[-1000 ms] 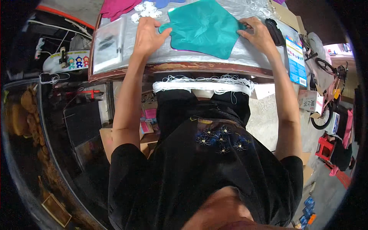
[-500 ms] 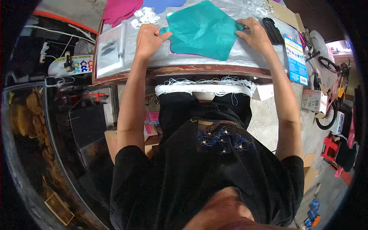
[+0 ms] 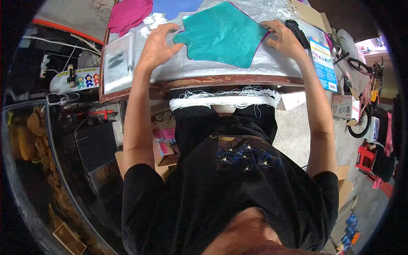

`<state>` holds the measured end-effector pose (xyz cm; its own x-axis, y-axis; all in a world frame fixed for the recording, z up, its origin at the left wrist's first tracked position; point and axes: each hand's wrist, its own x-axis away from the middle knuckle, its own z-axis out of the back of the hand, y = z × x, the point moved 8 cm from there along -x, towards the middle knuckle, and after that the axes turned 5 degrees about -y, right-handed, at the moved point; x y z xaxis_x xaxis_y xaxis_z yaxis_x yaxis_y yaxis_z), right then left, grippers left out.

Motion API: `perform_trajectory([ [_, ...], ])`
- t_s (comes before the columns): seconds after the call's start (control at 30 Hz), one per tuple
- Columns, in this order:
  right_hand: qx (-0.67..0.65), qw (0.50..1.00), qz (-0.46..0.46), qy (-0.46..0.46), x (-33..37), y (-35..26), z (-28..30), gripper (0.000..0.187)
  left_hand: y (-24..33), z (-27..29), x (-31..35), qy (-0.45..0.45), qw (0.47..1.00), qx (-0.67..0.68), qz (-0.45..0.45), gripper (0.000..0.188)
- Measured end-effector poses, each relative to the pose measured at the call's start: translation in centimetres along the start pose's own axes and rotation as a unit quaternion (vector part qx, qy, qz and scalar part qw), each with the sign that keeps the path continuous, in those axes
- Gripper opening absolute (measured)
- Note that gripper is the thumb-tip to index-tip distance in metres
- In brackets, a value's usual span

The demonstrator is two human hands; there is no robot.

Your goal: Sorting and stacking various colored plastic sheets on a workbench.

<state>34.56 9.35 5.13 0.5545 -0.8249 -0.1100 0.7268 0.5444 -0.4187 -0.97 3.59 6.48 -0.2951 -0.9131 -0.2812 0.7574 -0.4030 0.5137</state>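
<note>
A shiny teal sheet [image 3: 221, 36], pointed at the right and with a small tab at its left end, lies flat on the covered table. A thin magenta edge shows along its right and lower sides. My left hand [image 3: 159, 46] is open beside the tab, thumb and index finger apart around it without gripping. At the sheet's right corner, my right hand [image 3: 282, 38] has its curled fingers at the tip, with the thumb spread away below them.
Magenta sheets [image 3: 127, 17], a blue sheet [image 3: 176, 6] and white plastic pieces [image 3: 153, 23] lie at the back left. A clear bag [image 3: 119, 63] is at the left. A black object [image 3: 297, 34] and a blue-white printed package [image 3: 324, 63] lie right. The table's brown edge [image 3: 212, 80] is nearest me.
My left hand has let go of the tab and drawn back left, its fingers opening. My right thumb has moved away from the sheet's right corner. The view has shifted slightly.
</note>
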Motion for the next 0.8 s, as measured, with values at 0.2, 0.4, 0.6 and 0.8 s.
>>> perform_trajectory([
  [0.2, -0.017, 1.000, -0.025, -0.004, -0.1, 0.5, -0.5, 0.054, 0.0, -1.8, -0.7, -0.062, 0.997, 0.045, 0.029, 0.052],
  [0.4, -0.042, 0.998, -0.053, 0.000, -1.6, 1.0, 0.0, 0.043, 0.1, -2.2, -0.7, -0.039, 0.998, 0.041, -0.010, 0.047],
  [0.6, -0.003, 0.999, -0.048, 0.016, -5.0, 2.0, -1.0, 0.033, 0.0, -2.4, -0.8, -0.012, 0.999, 0.047, -0.019, 0.046],
  [0.8, 0.013, 0.998, -0.059, -0.007, -5.5, 1.2, -1.0, 0.038, 0.2, -1.8, -0.1, 0.009, 0.997, 0.067, -0.021, 0.047],
])
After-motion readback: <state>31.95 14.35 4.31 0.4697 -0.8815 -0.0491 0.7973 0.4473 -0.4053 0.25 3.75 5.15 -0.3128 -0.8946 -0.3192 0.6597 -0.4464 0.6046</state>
